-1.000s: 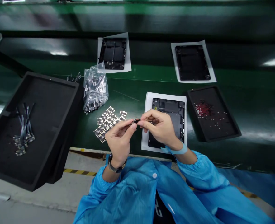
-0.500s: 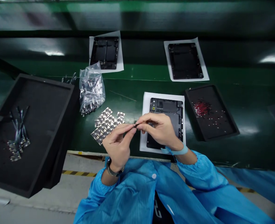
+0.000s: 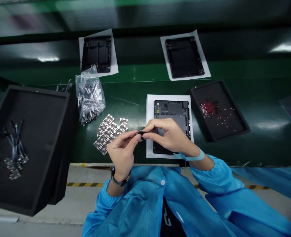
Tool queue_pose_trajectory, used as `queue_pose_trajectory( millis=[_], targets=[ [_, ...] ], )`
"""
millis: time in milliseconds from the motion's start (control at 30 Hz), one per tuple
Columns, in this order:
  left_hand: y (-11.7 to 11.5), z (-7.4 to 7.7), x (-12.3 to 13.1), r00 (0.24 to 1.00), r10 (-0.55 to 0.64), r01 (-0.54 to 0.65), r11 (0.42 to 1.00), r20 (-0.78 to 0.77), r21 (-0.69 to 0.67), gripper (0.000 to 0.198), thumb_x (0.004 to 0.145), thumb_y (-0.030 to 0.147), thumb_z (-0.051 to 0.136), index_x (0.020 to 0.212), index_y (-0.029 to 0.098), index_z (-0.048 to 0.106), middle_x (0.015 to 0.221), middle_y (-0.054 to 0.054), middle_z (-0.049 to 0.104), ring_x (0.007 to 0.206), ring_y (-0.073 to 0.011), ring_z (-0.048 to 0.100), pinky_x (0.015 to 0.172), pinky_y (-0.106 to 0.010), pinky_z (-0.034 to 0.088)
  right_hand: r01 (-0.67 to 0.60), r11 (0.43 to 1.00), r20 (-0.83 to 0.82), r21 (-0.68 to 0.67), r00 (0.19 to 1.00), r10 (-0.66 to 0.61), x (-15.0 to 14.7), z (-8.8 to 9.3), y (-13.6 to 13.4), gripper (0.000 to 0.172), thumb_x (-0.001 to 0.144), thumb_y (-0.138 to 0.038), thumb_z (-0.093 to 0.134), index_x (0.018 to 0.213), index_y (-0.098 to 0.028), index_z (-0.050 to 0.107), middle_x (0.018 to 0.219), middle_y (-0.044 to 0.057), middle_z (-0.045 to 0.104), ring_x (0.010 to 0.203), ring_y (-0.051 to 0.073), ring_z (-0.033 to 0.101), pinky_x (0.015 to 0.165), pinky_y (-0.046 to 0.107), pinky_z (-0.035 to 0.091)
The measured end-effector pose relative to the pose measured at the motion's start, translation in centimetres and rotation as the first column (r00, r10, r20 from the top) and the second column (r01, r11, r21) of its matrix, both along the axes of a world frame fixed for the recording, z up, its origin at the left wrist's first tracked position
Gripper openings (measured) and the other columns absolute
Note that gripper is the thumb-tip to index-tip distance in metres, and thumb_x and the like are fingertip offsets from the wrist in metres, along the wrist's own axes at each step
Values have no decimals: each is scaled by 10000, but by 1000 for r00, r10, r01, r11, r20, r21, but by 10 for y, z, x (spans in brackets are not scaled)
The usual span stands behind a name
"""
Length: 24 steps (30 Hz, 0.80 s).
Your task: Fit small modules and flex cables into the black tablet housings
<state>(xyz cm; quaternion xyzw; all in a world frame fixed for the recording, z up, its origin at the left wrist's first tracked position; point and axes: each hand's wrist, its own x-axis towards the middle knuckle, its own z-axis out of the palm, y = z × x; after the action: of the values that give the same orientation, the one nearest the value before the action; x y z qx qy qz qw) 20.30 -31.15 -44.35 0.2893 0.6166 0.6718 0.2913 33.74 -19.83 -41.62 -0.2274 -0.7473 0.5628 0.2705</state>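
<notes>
A small dark circuit board (image 3: 139, 132) is pinched between the thumb and fingers of my left hand (image 3: 122, 153). My right hand (image 3: 172, 135) is closed in a pinch at the board's right end. Whether its fingertips grip the board itself or a separate small piece, I cannot tell. Just left of the pinch, several small circuit boards (image 3: 109, 133) lie flat in rows. Below my right hand is a black tablet housing (image 3: 173, 110), partly covered by the hand, on a white sheet (image 3: 149, 125).
At left, a black foam tray (image 3: 36, 108) holds boards with ribbon cables (image 3: 16, 151). A clear bag (image 3: 89, 93) of cables lies beside it. Two more housings (image 3: 97, 54) lie at the back. A smaller black tray (image 3: 224, 113) at right holds red-and-black wired bits (image 3: 209, 107).
The view has shifted a little. My hands stay together, and more of the small board shows between my fingertips, tilted slightly differently.
</notes>
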Motion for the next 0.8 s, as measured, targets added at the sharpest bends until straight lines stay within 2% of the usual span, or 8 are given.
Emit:
queue_pose_trajectory(
  millis=[233, 333, 400, 467, 567, 667, 733, 800],
  targets=[
    [-2, 8, -12, 951, -202, 191, 979, -232, -71, 189, 808, 132, 808, 972, 226, 798, 908, -18, 780, 834, -156, 745, 810, -260, 615, -26, 993, 22, 113, 999, 23, 13, 1, -4, 141, 939, -227, 634, 808, -176, 630, 755, -2, 665, 693, 115, 599, 667, 240, 450],
    [4, 10, -28, 803, -364, 345, 930, -472, -130, 188, 819, 129, 788, 971, 238, 802, 967, -25, 774, 902, -171, 728, 878, -285, 583, -43, 956, 143, 290, 990, 1, 16, -2, -12, 149, 973, -217, 553, 858, -185, 641, 815, 10, 693, 732, 130, 601, 693, 261, 444],
    [10, 9, -37, 650, -468, 445, 873, -599, -199, 174, 830, 138, 775, 960, 248, 812, 905, -9, 772, 805, -144, 713, 796, -245, 573, -117, 897, 253, 425, 967, 6, 26, 3, -11, 222, 1016, -219, 482, 902, -178, 668, 882, 39, 710, 802, 156, 618, 753, 294, 462],
    [15, 8, -41, 575, -553, 521, 816, -603, -250, 175, 864, 155, 746, 981, 263, 818, 776, 21, 761, 655, -114, 691, 676, -206, 563, -188, 836, 311, 515, 950, 22, 49, 12, -4, 253, 1042, -265, 471, 976, -171, 696, 1022, 81, 722, 961, 195, 636, 888, 348, 480],
    [16, 4, -35, 672, -617, 558, 785, -409, -269, 133, 907, 209, 714, 986, 241, 816, 750, 13, 776, 647, -141, 731, 676, -230, 606, -18, 857, 252, 515, 959, -131, 103, 25, 19, 195, 1016, -303, 559, 1067, -203, 718, 1167, 92, 708, 1140, 227, 617, 1011, 411, 471],
    [16, -3, -22, 765, -625, 568, 768, -154, -296, 136, 916, 279, 711, 954, 184, 801, 847, -42, 796, 703, -181, 751, 685, -285, 628, 337, 868, 180, 365, 889, -421, 153, 15, 46, 131, 966, -270, 618, 965, -207, 733, 933, 57, 730, 869, 208, 673, 810, 368, 528],
    [19, -7, -14, 815, -568, 516, 800, -111, -307, 181, 922, 317, 703, 977, 166, 787, 832, -52, 784, 690, -179, 732, 650, -284, 607, 432, 847, 214, 309, 836, -505, 172, -1, 59, 128, 935, -283, 647, 934, -190, 735, 851, 49, 730, 744, 194, 656, 713, 345, 510],
    [25, -10, -12, 858, -473, 394, 857, -202, -332, 220, 925, 344, 695, 1026, 165, 773, 824, -50, 766, 713, -178, 715, 652, -280, 579, 475, 813, 255, 335, 786, -564, 182, -16, 67, 143, 916, -303, 662, 926, -185, 743, 867, 59, 741, 740, 199, 648, 699, 344, 493]
  ],
)
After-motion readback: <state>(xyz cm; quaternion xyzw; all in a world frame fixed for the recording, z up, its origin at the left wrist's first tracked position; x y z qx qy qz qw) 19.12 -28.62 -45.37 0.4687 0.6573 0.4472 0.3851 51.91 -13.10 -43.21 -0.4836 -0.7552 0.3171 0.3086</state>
